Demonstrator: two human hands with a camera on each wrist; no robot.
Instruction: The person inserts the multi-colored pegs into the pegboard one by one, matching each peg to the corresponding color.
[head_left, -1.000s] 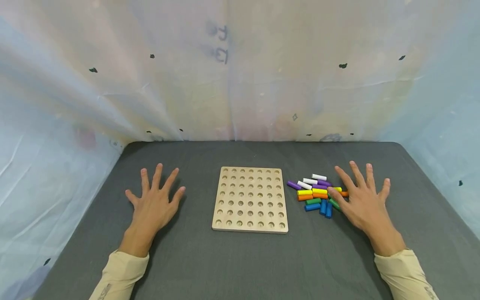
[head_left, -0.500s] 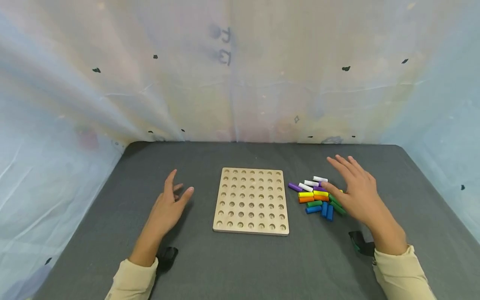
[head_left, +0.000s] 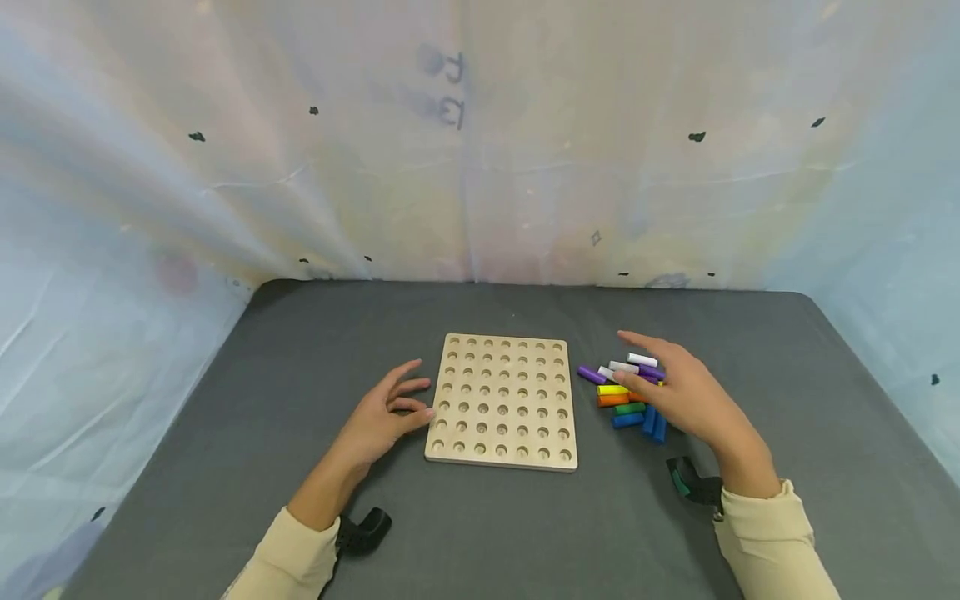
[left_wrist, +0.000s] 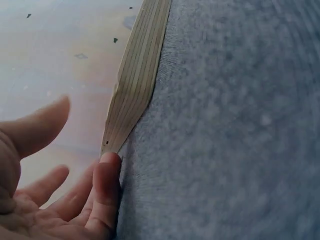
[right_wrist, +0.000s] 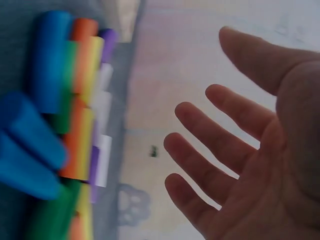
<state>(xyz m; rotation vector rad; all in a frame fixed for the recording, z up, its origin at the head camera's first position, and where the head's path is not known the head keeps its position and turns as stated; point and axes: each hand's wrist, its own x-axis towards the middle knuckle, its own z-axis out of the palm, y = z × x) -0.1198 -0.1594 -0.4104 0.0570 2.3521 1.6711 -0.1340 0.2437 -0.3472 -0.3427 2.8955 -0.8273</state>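
Note:
A square wooden board with rows of round holes lies flat on the table. At its left edge is my left hand, fingers relaxed, thumb tip right at the rim. The left wrist view shows a fingertip at the corner of the board's layered side. Over a pile of coloured pegs hovers my right hand, its fingers spread with nothing between them. White, purple, yellow, orange, green and blue pegs show; the hand hides some.
Grey cloth covers the table. A pale curtain hangs behind it and along both sides. Black wrist mounts stick out from both cuffs.
My left hand has moved right from the left part of the table to the board's edge. The right hand has lifted, turned and shifted left over the pegs. The board lies as before.

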